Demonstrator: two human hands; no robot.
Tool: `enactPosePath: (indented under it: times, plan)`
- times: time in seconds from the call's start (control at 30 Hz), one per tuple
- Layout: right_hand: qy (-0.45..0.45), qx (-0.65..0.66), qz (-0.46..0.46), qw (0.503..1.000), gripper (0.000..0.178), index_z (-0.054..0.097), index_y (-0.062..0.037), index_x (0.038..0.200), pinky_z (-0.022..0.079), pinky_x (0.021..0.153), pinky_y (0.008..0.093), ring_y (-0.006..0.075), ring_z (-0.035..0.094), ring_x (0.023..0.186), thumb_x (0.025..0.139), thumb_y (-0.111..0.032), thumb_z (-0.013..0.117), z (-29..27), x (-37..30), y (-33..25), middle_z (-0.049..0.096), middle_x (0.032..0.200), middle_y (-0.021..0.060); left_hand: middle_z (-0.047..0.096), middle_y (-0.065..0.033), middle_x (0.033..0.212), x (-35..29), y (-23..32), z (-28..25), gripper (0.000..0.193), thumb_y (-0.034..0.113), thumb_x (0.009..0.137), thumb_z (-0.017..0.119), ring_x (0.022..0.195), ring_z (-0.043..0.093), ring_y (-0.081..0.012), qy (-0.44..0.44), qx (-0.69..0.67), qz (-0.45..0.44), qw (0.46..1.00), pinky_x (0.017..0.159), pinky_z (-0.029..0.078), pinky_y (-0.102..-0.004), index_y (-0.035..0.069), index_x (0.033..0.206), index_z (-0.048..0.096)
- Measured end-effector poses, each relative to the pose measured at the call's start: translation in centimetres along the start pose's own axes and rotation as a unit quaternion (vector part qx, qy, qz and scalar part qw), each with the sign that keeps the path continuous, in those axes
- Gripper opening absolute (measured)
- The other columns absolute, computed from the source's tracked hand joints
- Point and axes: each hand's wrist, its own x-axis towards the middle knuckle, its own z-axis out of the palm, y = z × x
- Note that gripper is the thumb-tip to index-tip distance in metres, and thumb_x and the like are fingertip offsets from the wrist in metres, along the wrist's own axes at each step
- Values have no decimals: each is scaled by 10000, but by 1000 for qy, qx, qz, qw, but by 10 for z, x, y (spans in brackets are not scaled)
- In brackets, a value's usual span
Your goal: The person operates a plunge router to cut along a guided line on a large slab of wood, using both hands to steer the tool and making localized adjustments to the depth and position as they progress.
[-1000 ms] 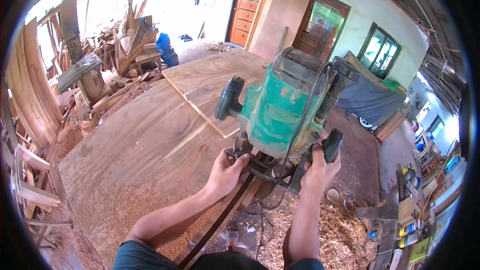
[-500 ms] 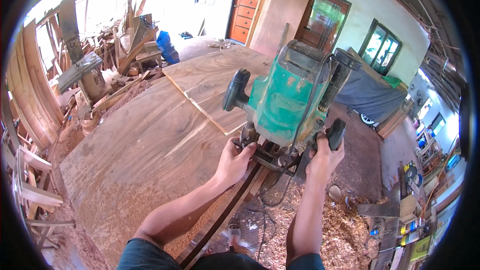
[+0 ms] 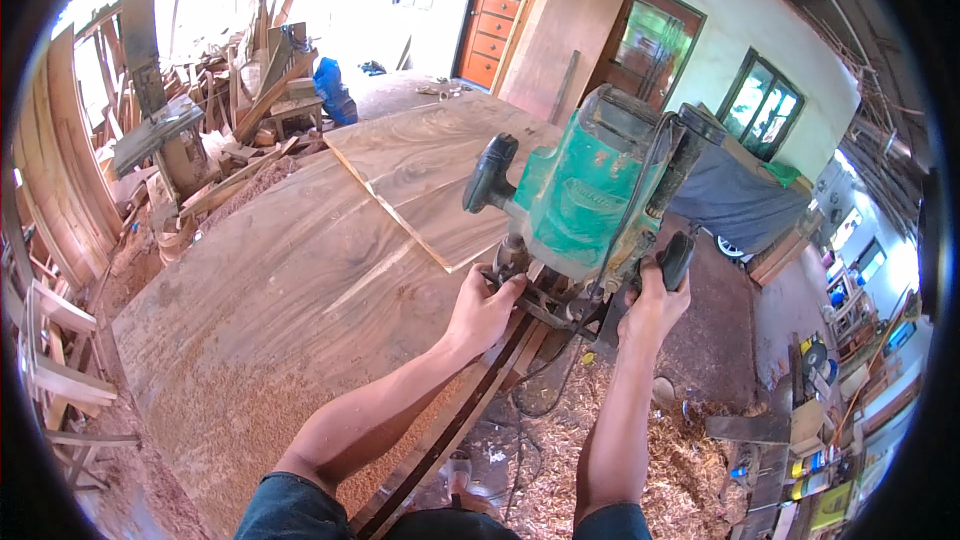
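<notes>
The green router [image 3: 585, 195] stands on the wooden rail [image 3: 440, 437], its base over the dark band that extends from the router back toward the operator. The left hand [image 3: 487, 308] pinches the near left corner of the base between thumb and fingers, below the left side handle [image 3: 491, 175]. The right hand [image 3: 654, 308] is curled closed at the near right side of the base, beside the right side handle [image 3: 678, 258]; its exact contact is partly hidden. The wide wooden panel [image 3: 270, 290] lies left of the router, with a thin pale strip [image 3: 388, 204] on it. Wood shavings [image 3: 660, 450] cover the floor to the near right of the router, and the cord [image 3: 625, 217] passes down its body. The step in hand appears to be guiding the router along the rail; the bit is hidden, so cutting cannot be confirmed. The next move calls for even pressure from both hands, a flat base, steady alignment with the band, and a clear cord.
</notes>
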Motion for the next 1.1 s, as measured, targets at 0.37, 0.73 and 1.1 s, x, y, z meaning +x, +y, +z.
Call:
enactPosePath:
  times: [0.37, 0.73, 1.1]
  plan:
    - [8, -25, 6, 1000, 209, 621, -2, 1025, 344, 401, 227, 81, 463, 530, 839, -79, 680, 2, 3, 2, 572, 805, 20, 608, -60, 814, 10, -10, 3, 459, 319, 948, 706, 725, 558, -121, 13, 8, 39, 999, 648, 470, -305, -57, 1129, 515]
    - [-6, 17, -21, 1000, 198, 614, -1, 1012, 350, 404, 230, 81, 476, 538, 847, -79, 690, 3, 23, 19, 564, 795, 17, 627, -80, 804, 25, -6, 10, 486, 327, 932, 714, 751, 579, -142, 18, 41, 29, 999, 669, 478, -319, -78, 1121, 524]
    - [-7, 11, -27, 1000, 204, 613, 1, 1014, 340, 410, 230, 77, 467, 554, 849, -89, 693, 6, 35, 27, 551, 788, 12, 608, -18, 820, 33, 2, 15, 460, 313, 959, 713, 734, 530, -89, 9, 40, 19, 999, 630, 442, -273, -67, 1135, 522]
